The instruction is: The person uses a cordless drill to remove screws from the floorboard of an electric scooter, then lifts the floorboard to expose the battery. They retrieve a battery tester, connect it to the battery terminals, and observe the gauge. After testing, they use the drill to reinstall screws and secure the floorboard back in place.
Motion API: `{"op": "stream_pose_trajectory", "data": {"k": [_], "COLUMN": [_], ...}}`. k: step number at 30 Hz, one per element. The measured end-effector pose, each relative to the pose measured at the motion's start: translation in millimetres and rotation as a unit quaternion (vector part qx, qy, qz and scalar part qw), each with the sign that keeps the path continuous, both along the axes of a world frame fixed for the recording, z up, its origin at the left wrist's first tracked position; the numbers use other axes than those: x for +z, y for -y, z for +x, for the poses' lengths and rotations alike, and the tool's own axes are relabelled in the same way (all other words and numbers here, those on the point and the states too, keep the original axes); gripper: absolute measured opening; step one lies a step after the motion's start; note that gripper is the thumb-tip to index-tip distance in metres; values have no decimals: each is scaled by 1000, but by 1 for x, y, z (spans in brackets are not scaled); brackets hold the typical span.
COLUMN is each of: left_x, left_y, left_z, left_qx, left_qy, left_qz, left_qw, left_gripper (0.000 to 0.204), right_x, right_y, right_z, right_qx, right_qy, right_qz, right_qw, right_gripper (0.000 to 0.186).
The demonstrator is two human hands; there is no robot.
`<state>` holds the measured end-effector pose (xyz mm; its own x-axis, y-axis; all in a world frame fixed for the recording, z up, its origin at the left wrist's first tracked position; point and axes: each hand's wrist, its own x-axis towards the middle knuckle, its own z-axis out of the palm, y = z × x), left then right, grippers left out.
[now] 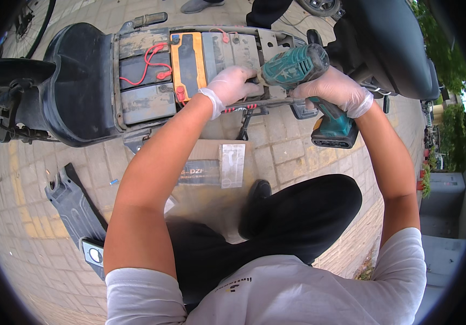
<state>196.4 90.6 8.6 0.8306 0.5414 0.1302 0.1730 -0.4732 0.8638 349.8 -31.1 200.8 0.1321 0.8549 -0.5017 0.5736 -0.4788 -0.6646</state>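
Note:
My right hand (335, 89), in a thin white glove, is closed round the handle of a teal cordless drill (297, 64). The drill's nose points left toward my left hand (231, 85), also gloved. Its fingers are drawn together beside the drill's tip, over the grey batteries (215, 54); whatever they pinch is hidden. Left of that hand stands a battery with an orange casing (194, 49), a red terminal cap at its near end. Further left are more dusty batteries (145, 103), with a red wire (147, 65) looping across them. All sit in an electric scooter's open frame.
The scooter's dark front shield (81, 81) rises at left, its black seat (387, 46) at right. A cardboard box (206, 149) lies near my legs. A grey plastic cover (76, 203) and a small meter-like device (93, 253) rest on the paving. Another person's shoe (201, 5) shows beyond.

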Motion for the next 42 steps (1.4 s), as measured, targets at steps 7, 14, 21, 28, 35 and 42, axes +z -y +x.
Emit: {"op": "stream_pose_trajectory", "data": {"k": [7,14,21,28,35,42], "left_x": [47,104,128,135,135,132], "left_y": [-2,8,35,42,44,42], "left_z": [-11,-56,-75,-76,-73,-70], "left_qx": [-14,-66,-50,-32,-32,-28], "left_qy": [27,18,5,-8,-22,-16], "left_qz": [-46,187,304,320,320,344], "left_qw": [998,980,951,947,947,939], "left_gripper": [44,38,29,27,21,25], "right_x": [31,-2,-43,-40,-40,-43], "right_y": [16,83,110,103,103,108], "right_z": [6,27,35,31,32,32], "right_qx": [-37,-64,-91,-44,-37,-74], "right_qy": [-44,-252,-371,-393,-380,-396], "right_qz": [41,153,137,145,159,151], "right_qw": [997,953,914,907,910,903], "right_gripper": [29,54,55,60,58,53]}}
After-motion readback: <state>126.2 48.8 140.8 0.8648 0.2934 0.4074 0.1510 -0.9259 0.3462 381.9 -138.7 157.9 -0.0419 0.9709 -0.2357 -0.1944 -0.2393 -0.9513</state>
